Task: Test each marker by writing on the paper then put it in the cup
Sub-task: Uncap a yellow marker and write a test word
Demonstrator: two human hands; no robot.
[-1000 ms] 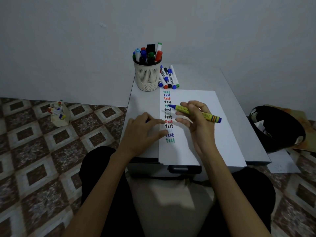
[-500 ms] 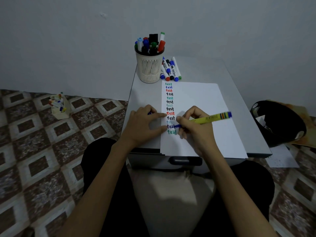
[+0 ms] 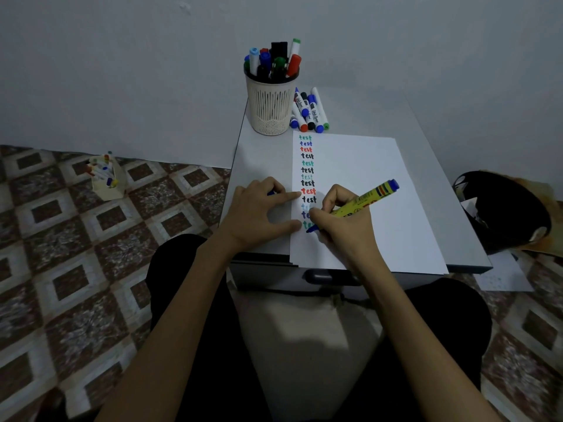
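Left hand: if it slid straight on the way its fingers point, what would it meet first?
Probably the right hand, which grips the yellow marker on the paper; both hands seem to rest at one height.

- I get a single view: a wide-angle camera worn on the person's head, facing forward and down.
- It sits close above the small grey tabletop (image 3: 265, 156), which fills mid-frame.
- The plain grey wall (image 3: 122, 71) spans the top of my picture, and brown patterned floor tiles (image 3: 76, 239) fill the left side and the lower right corner.
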